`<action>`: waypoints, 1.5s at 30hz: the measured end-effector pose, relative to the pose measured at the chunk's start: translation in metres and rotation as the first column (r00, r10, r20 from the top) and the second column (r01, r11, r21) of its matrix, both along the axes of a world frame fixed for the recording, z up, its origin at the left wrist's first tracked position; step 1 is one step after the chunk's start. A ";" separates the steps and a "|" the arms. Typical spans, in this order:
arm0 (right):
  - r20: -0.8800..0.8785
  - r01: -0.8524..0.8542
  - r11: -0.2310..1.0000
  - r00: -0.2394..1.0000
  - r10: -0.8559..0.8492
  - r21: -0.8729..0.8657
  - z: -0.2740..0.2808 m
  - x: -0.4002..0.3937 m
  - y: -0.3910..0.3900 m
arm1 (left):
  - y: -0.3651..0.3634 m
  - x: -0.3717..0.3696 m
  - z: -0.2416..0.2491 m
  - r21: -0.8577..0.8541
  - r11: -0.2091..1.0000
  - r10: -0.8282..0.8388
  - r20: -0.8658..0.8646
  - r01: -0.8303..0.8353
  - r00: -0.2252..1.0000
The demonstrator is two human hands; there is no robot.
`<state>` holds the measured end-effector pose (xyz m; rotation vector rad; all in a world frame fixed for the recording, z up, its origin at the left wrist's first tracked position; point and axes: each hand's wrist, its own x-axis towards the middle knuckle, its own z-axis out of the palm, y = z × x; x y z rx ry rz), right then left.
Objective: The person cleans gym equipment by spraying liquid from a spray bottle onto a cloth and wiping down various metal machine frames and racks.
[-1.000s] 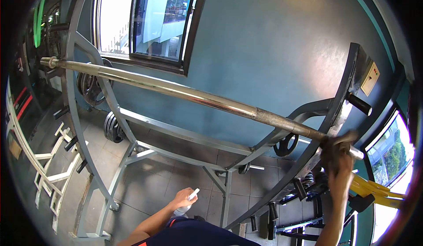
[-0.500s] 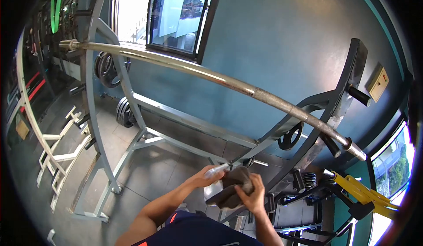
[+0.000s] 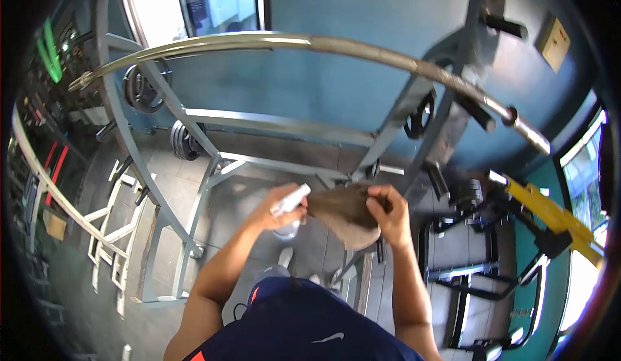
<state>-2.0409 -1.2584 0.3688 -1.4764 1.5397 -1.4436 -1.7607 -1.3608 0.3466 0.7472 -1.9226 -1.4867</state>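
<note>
A clear spray bottle with a white top [image 3: 292, 201] is in my left hand [image 3: 272, 211], whose fingers are wrapped round its neck. A brown cloth [image 3: 346, 212] is stretched between my two hands; its left corner reaches the fingers of my left hand. My right hand [image 3: 392, 213] pinches the cloth's right side between thumb and fingers. Beyond both hands, a long metal barbell [image 3: 362, 51] rests across the rack [image 3: 278, 123], touched by neither hand.
Weight plates [image 3: 184, 141] hang at the rack's left side, and another plate [image 3: 420, 115] at its right. A yellow machine arm [image 3: 550, 213] stands at the right. White metal frames [image 3: 110, 232] are on the left. A window [image 3: 223, 2] is in the blue wall.
My hands have moved apart and up in the view, and the bunched cloth is now spread between them. The view has shifted, with the barbell higher in it.
</note>
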 end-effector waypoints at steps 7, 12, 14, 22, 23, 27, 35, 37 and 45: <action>-0.273 -0.030 0.983 0.959 0.080 0.184 0.006 -0.034 0.016 | -0.001 0.021 0.047 -0.428 0.900 -0.046 0.108 0.088 0.993; -0.552 0.088 0.994 0.833 -0.033 0.072 0.016 0.003 0.035 | 0.011 0.052 0.064 -0.471 0.843 -0.207 0.162 0.260 0.965; -0.588 0.223 0.950 0.807 -0.054 0.219 0.022 0.029 0.040 | 0.016 0.065 0.059 -0.542 0.800 -0.222 0.132 0.258 0.966; -0.412 -0.337 0.828 0.744 0.526 0.449 0.008 0.087 0.050 | 0.046 0.177 0.058 -0.470 0.865 -0.103 0.174 0.174 0.979; -0.389 -0.332 0.757 0.702 0.597 0.564 -0.004 0.100 0.051 | 0.050 0.191 0.055 -0.495 0.851 -0.096 0.176 0.172 0.980; -0.293 -0.292 0.738 0.782 0.551 0.608 -0.044 0.138 0.051 | 0.061 0.239 0.033 -0.469 0.853 -0.127 0.238 0.229 0.963; 0.114 -0.434 0.837 0.900 0.421 0.335 0.026 0.224 0.088 | 0.039 0.263 -0.002 -0.360 0.690 -0.600 0.201 0.628 0.775; 0.162 -0.518 0.798 0.855 0.493 0.308 0.041 0.236 0.095 | 0.046 0.245 0.018 -0.331 0.700 -0.629 0.134 0.633 0.765; -0.340 -0.225 0.952 0.896 0.286 0.208 0.070 0.239 0.127 | 0.058 0.150 0.024 -0.164 0.511 -0.857 -0.015 0.844 0.515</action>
